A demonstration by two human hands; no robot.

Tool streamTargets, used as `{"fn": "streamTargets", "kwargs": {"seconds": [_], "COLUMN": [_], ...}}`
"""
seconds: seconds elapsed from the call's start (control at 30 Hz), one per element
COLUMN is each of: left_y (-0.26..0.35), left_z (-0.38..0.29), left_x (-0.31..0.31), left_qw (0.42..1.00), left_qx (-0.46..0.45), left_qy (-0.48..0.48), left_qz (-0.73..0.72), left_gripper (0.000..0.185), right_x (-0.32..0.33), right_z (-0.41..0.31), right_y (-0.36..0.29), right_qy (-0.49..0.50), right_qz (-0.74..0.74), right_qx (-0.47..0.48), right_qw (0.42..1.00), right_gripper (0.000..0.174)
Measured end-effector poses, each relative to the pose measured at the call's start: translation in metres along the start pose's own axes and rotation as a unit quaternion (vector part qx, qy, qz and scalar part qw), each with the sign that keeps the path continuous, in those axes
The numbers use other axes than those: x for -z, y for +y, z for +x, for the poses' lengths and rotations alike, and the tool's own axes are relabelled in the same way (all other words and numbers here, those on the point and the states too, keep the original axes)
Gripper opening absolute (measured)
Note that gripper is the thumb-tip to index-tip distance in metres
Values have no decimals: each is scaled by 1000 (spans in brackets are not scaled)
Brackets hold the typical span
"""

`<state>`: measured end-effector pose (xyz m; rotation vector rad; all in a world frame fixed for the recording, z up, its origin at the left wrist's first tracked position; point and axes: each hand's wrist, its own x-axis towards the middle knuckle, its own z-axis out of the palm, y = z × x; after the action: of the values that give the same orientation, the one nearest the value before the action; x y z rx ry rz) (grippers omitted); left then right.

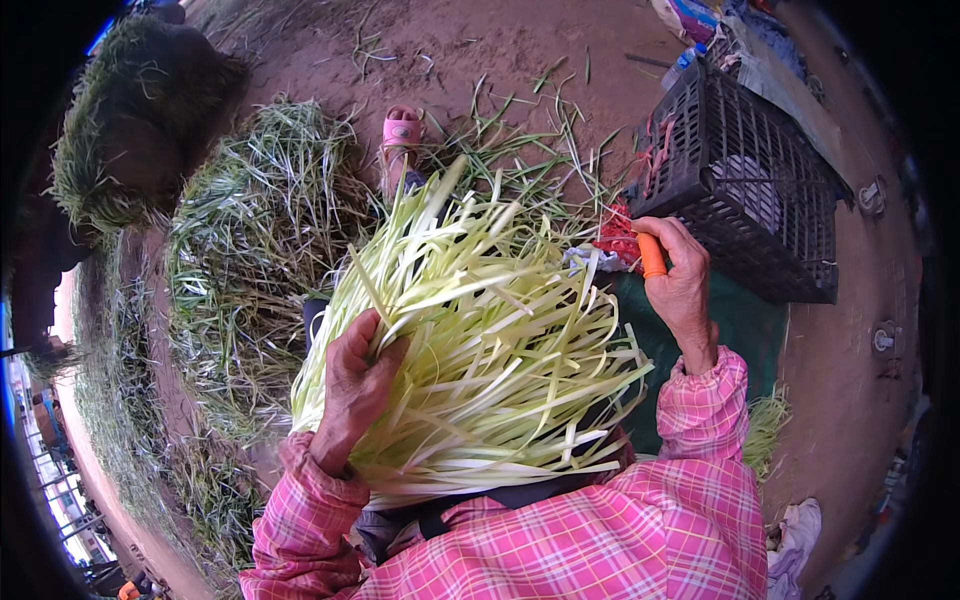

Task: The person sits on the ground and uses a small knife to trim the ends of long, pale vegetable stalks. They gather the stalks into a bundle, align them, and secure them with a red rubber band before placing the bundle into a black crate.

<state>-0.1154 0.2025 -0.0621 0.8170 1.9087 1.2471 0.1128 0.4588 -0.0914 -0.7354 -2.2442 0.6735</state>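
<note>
A large heap of pale yellow-green leaf blades (487,337), which look like blanched chives, lies across my lap. My left hand (360,382) is at the heap's left side, thumb and fingers closed on a few blades. To the right of the heap, my right hand (679,277) is raised with its fingers curled. An orange finger cover (651,255) sits on what looks like its thumb. Whether something thin is pinched at those fingertips is unclear. Just beyond them lies a bundle of red strands (619,232), beside crumpled whitish material (592,260).
A black plastic crate (750,180) stands at the right, a plastic bottle (682,66) behind it. Green leaf piles (255,247) spread on the left, with another mound (135,112) behind. A foot in a pink sandal (402,131) rests ahead. Green sheeting (757,337) lies right.
</note>
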Motion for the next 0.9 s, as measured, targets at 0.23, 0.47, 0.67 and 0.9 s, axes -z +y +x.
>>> {"fn": "streamTargets", "kwargs": {"seconds": [0.23, 0.47, 0.67, 0.9], "left_y": [-13, -15, -18, -17], "left_z": [-3, 0, 2, 3], "left_x": [2, -3, -3, -5], "left_qw": [965, 957, 951, 945], "left_qx": [106, 111, 116, 119], "left_qy": [23, 25, 20, 30], "left_qz": [-241, -268, -286, -303], "left_gripper": [25, 23, 25, 26], "right_x": [2, -19, -53, -80], "right_z": [5, 17, 30, 32], "right_y": [-7, -30, -63, -63], "right_qy": [6, -33, -105, -231], "right_qz": [3, 21, 47, -38], "right_qx": [13, 47, 122, 108], "right_qw": [1000, 998, 986, 966], "right_gripper": [30, 29, 32, 13]}}
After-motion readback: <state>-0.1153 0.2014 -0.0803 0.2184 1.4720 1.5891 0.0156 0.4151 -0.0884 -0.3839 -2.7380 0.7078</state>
